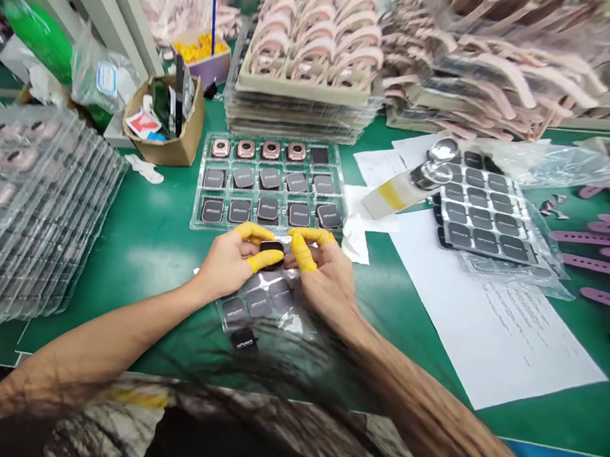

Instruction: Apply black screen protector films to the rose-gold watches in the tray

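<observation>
My left hand (236, 259), yellow cots on thumb and forefinger, grips a small dark smartwatch body (272, 254) by its edges. At the watch's right side is my right hand (324, 262), also in yellow cots, its thumb and forefinger bent together; whatever lies between them is too small to make out. Beneath both hands lies a clear sheet of dark square film stickers (259, 301), partly covered by them. One loose dark sticker (244, 343) is nearer my body. Just beyond stands a clear tray (199, 185) with watch bodies, rose-gold backs up in the far row, dark labelled faces nearer.
Stacked trays (45, 213) rise at left, beside a cardboard box (188, 134) of odds and ends. Tray piles with pink-strapped watches (311, 55) line the back. To the right are a pump bottle (396, 195), papers (481, 328), more sticker sheets (485, 215) and purple straps (594, 265).
</observation>
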### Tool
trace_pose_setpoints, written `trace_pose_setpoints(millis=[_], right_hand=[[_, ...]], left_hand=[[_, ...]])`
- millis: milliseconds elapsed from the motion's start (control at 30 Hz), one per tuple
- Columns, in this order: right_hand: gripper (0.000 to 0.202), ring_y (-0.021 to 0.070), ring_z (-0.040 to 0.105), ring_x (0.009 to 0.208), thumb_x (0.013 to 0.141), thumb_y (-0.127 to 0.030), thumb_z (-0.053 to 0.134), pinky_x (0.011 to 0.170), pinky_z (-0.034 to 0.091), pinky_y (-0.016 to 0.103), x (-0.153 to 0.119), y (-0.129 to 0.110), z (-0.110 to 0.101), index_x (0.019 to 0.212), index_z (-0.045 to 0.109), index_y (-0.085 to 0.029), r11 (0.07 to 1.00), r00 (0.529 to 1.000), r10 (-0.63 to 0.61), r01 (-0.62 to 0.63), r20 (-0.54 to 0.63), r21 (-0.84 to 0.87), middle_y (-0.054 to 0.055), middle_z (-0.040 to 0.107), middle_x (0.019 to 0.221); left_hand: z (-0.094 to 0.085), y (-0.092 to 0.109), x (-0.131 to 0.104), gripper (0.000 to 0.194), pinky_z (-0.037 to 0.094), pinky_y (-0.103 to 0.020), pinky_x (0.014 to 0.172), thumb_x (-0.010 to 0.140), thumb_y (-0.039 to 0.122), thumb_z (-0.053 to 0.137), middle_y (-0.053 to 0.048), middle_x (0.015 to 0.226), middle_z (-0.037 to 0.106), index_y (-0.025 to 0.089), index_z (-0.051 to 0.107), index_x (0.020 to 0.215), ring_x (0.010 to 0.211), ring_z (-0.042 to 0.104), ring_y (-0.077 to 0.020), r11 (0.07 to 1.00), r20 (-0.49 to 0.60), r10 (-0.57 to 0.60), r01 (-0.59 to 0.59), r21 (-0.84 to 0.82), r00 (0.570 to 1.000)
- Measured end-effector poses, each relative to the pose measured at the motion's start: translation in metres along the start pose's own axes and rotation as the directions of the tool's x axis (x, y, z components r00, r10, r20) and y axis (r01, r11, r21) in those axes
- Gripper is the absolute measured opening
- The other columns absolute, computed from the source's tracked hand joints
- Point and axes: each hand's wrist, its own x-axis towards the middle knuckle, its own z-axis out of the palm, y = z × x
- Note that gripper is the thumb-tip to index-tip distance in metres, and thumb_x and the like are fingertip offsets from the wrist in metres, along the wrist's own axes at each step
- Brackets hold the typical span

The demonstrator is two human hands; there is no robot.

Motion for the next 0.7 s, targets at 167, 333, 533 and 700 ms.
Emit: trace_pose_setpoints(millis=[167, 333, 533, 700], right_hand=[[0.017, 0.0179, 0.069, 0.072, 0.105, -0.04, 0.072, 0.069, 0.052, 0.032, 0.003, 0.013, 0.007, 0.097, 0.081, -0.028, 0.818, 0.853, -0.387, 0.493, 0.349, -0.297, 0.0, 0.075, 0.08], [0.014, 0.0224, 0.07, 0.084, 0.103, -0.036, 0.077, 0.075, 0.044, 0.035, 0.008, 0.014, 0.011, 0.104, 0.084, -0.025, 0.561, 0.738, -0.33, 0.655, 0.588, -0.506, 0.005, 0.08, 0.093], [0.019, 0.0207, 0.066, 0.084, 0.106, -0.037, 0.073, 0.077, 0.042, 0.034, 0.012, 0.009, 0.005, 0.107, 0.085, -0.023, 0.563, 0.695, -0.32, 0.686, 0.644, -0.461, 0.004, 0.077, 0.093], [0.022, 0.0202, 0.065, 0.082, 0.106, -0.042, 0.074, 0.074, 0.04, 0.035, 0.013, 0.014, 0.009, 0.105, 0.086, -0.025, 0.563, 0.698, -0.329, 0.686, 0.635, -0.462, 0.003, 0.077, 0.091]], left_hand=[[-0.02, 0.027, 0.01, 0.061, 0.07, -0.038, 0.088, 0.077, 0.07, 0.098, -0.003, 0.097, 0.08, 0.021, 0.07, 0.101, 0.088, 0.081, -0.0205, 0.968, -0.218, 0.106, -0.151, -0.199, 0.97], [0.005, 0.057, 0.109, 0.028, 0.063, -0.032, 0.085, 0.101, 0.045, 0.082, -0.009, 0.103, 0.083, 0.017, 0.077, 0.102, 0.091, 0.078, -0.0203, 0.882, -0.123, 0.319, -0.247, 0.402, 0.94], [0.062, 0.071, 0.216, 0.025, 0.057, -0.037, 0.101, 0.109, 0.027, 0.065, -0.015, 0.124, 0.083, 0.016, 0.084, 0.123, 0.117, 0.077, -0.0297, 0.45, 0.016, 0.253, -0.133, 0.883, 0.967], [0.041, 0.09, 0.211, 0.037, 0.056, -0.046, 0.107, 0.108, 0.032, 0.065, -0.019, 0.143, 0.076, 0.021, 0.081, 0.139, 0.131, 0.072, -0.0377, -0.038, 0.197, 0.181, -0.193, 0.98, 0.964]])
